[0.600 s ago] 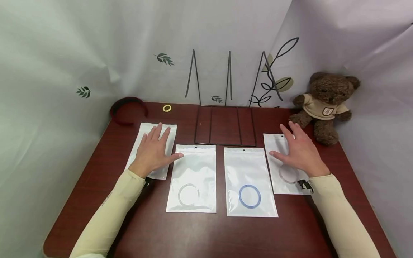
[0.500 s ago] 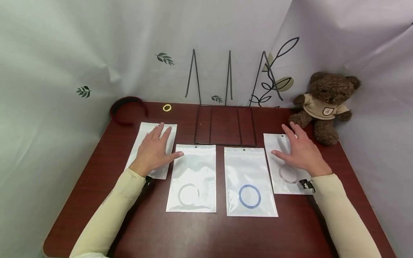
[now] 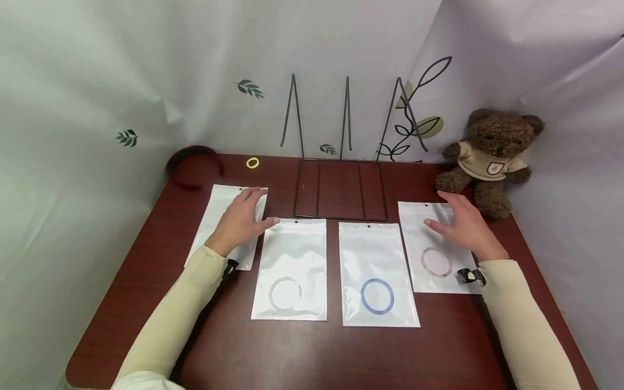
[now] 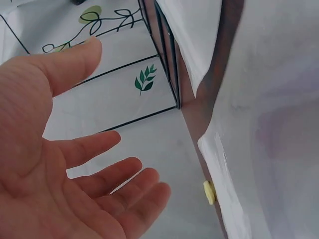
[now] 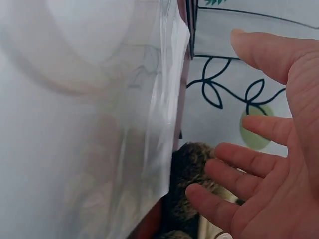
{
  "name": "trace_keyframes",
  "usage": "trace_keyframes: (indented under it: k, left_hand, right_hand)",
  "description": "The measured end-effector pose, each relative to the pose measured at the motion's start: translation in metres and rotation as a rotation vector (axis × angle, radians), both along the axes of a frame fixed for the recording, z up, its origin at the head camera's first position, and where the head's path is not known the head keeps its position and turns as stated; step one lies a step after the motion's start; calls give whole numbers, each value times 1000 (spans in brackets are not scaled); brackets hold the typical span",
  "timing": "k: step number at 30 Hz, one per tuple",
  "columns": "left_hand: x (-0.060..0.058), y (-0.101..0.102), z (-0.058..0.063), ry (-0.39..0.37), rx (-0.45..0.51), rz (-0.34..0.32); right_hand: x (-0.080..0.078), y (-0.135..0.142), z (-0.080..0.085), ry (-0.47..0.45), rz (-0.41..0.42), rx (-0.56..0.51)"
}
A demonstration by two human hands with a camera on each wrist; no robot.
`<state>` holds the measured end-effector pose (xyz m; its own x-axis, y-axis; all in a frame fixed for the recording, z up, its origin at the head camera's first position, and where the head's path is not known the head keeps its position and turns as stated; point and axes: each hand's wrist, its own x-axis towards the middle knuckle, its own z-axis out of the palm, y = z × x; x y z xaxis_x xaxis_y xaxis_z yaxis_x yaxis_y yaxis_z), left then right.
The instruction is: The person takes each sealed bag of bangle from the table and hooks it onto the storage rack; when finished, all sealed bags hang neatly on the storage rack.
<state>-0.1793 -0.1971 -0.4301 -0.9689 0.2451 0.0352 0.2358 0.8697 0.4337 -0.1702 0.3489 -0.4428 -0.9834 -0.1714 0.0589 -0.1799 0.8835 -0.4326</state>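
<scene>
Four flat zip pouches lie across the table in the head view. My left hand hovers over the leftmost white pouch, palm turned inward, thumb apart from the fingers. In the left wrist view that hand holds nothing. My right hand is above the rightmost pouch, where a pinkish ring shows. Its relaxed fingers hold nothing in the right wrist view. Between the hands are a pouch with a clear ring and a pouch with a blue ring.
A black wire rack stands at the back middle. Left of it lie a small yellow ring and a dark red headband. A brown teddy bear sits back right, close beyond my right fingertips. Light curtains enclose the table.
Both hands have shifted a little to the right and rolled from palms down toward palms inward. More of the ring in the rightmost pouch now shows. The pouches have stayed put.
</scene>
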Motion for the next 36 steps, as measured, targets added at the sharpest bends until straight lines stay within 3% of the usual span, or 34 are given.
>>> trace_keyframes:
  k: [9, 16, 25, 36]
  left_hand:
    - [-17, 17, -4, -87, 165, -27]
    - [-33, 34, -13, -205, 265, -38]
    - [-55, 46, -30, -389, 346, 7]
    - [-65, 48, -37, -396, 391, 29]
  right_hand:
    - [-4, 16, -12, -118, -55, -60]
    - [-8, 24, -21, -267, -15, -5]
    - [-11, 27, -25, -234, 20, 26]
    - [-4, 34, -17, -226, -34, -59]
